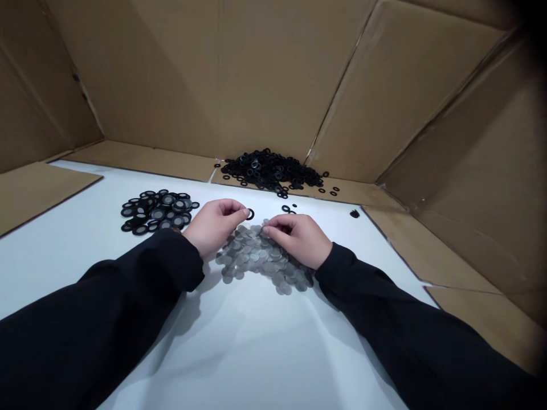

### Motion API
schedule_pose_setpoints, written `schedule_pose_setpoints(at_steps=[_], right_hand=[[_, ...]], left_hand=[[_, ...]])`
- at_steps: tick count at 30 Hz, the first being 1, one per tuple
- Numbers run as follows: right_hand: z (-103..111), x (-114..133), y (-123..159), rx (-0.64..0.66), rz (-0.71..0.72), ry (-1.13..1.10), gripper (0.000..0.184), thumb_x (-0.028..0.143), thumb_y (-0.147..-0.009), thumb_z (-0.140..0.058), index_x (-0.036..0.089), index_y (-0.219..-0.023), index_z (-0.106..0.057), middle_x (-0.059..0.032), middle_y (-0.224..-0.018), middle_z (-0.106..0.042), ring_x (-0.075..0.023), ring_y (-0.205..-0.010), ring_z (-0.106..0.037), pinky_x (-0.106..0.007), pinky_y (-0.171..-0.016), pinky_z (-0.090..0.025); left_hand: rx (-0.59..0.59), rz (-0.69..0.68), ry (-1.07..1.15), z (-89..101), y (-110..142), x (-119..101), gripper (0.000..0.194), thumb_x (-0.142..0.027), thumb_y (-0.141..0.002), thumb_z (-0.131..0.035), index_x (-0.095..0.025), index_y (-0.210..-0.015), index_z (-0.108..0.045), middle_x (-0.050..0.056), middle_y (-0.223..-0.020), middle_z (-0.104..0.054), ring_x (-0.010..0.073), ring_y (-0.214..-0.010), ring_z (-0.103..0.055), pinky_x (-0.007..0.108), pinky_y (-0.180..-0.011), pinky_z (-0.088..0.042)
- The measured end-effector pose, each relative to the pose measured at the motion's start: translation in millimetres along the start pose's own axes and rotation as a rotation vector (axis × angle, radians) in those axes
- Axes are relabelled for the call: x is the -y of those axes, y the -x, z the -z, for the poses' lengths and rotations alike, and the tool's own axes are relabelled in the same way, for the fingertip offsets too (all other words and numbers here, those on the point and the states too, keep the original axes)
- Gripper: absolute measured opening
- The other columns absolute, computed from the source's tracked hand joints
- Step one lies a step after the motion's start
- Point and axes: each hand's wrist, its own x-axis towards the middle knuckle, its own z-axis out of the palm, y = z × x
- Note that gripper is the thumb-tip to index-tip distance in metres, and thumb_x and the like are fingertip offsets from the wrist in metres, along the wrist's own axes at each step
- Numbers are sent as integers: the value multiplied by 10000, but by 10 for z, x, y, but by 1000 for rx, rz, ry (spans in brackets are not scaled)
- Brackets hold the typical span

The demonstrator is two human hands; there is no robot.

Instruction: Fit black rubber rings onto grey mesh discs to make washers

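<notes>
My left hand (216, 226) is closed, pinching a black ring (250, 214) between thumb and forefinger, just above the far left edge of a pile of thin grey discs (256, 256). At the far side of that same pile is my right hand (301, 236), its thumb and forefinger pressed together. Whatever sits between those right fingertips is too small to make out; grey discs lie right beside them. Left of my left hand, black rings with grey centres (158, 214) are heaped on the white table (252, 347).
A large heap of black rings (273, 171) lies at the back against the cardboard wall (273, 74). Some loose rings (285, 209) are in front of it. A small black clump (354, 213) rests at the right. Cardboard flaps (427, 250) border the table.
</notes>
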Motion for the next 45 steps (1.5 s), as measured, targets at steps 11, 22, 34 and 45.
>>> schedule_pose_setpoints(at_steps=[11, 22, 34, 45], right_hand=[[-1, 8, -4, 29, -35, -123, 150, 324, -784, -654, 182, -786, -701, -15, -691, -680, -138, -611, -583, -264, -581, -462], [-1, 27, 1, 32, -64, -131, 159, 336, -745, -698, 177, -755, -699, 5, -621, -644, -118, -550, -545, -239, -519, -420], [59, -1, -17, 188, 165, -69, 156, 311, -812, -655, 170, -810, -721, -12, -723, -630, -114, -627, -534, -242, -600, -421], [51, -530, -553, -199, 34, 610, 417, 358, -902, -482, 174, -1241, -641, -148, -1044, -521, -294, -1026, -490, -422, -950, -409]], left_hand=[[-7, 2, -14, 9, -28, 54, 219, -391, -767, -634, -175, -804, -620, -42, -574, -494, 102, -489, -428, 238, -477, -351], [2, -3, -7, 6, -10, 30, 207, -360, -762, -636, -165, -829, -616, -37, -591, -505, 99, -498, -429, 233, -478, -335], [-53, -57, -127, 41, -25, 28, 221, -363, -776, -614, -145, -815, -633, -17, -672, -555, 103, -570, -444, 232, -543, -350], [-51, -17, -128, 123, 22, -12, 188, -322, -790, -583, -141, -813, -628, -4, -684, -574, 114, -593, -477, 234, -565, -364]])
